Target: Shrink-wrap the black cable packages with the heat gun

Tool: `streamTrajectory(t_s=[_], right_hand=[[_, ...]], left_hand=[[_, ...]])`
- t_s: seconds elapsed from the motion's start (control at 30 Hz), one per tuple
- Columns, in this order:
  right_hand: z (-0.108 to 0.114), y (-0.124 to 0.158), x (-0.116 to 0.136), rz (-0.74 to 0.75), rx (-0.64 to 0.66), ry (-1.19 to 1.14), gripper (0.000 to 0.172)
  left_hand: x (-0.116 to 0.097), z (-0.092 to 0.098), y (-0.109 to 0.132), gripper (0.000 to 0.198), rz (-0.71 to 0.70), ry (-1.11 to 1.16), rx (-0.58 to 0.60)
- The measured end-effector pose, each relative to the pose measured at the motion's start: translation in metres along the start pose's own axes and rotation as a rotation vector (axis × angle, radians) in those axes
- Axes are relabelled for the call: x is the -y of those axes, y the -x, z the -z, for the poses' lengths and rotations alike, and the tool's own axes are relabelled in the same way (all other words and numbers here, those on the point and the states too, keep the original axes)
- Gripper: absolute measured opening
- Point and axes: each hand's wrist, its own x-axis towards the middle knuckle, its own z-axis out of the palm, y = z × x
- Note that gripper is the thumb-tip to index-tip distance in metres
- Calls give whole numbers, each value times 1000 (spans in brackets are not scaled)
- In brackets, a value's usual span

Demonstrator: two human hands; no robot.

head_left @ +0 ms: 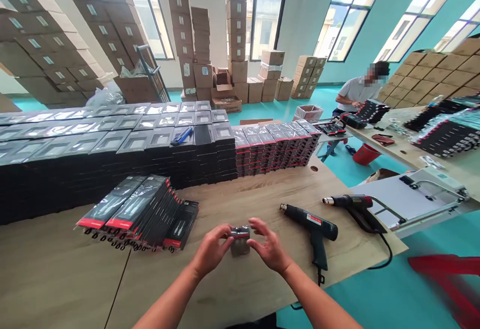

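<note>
head view: left hand (210, 250) and right hand (268, 249) both pinch a small dark packet (240, 239) between them, just above the near table (67, 274) edge. packs (142, 211) fan out to the left (overlapping), a heat gun (313, 225) lies right.

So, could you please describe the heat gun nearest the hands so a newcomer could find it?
On the light wooden table, look just right of the right hand. The dark teal heat gun lies there; unlike the black heat gun, it carries a red label.
</note>
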Motion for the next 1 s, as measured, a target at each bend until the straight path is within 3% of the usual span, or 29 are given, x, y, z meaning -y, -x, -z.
streamTrajectory(t_s=[0.07, 0.23, 0.33, 0.4, 0.47, 0.5, 0.57, 0.67, 0.8, 0.9, 1.0], right_hand=[[3, 7, 1, -71, -84, -55, 50], [6, 21, 14, -231, -153, -192, 40], [10, 15, 28, -318, -205, -205, 35], [15, 9, 40, -373, -221, -160, 33], [19, 6, 51, -417, -209, -102, 30], [20, 6, 55, -436, -196, -81, 29], [25, 11, 57, -481, -182, -62, 30], [46, 31, 41, -622, -256, -20, 36], [96, 70, -8, -926, -488, 195, 41], [124, 81, -48, -1126, -484, 296, 40], [135, 68, -76, -1240, -432, 331, 36]], left_hand=[[-3, 3, -6, 38, 52, 101, -95], [-5, 0, 5, 59, 208, 309, -232], [-10, -9, 15, 64, 150, 104, -288], [-15, -17, 16, 75, -102, -282, -155], [-21, -28, 11, 93, -405, -639, 121], [-22, -35, 9, 99, -511, -743, 232], [-20, -47, 4, 102, -592, -816, 297], [-11, -59, 4, 97, -493, -690, 192], [-3, -66, 14, 90, -325, -401, 106], [0, -72, 21, 86, -227, -286, 56], [7, -75, 23, 89, -215, -302, -34]])
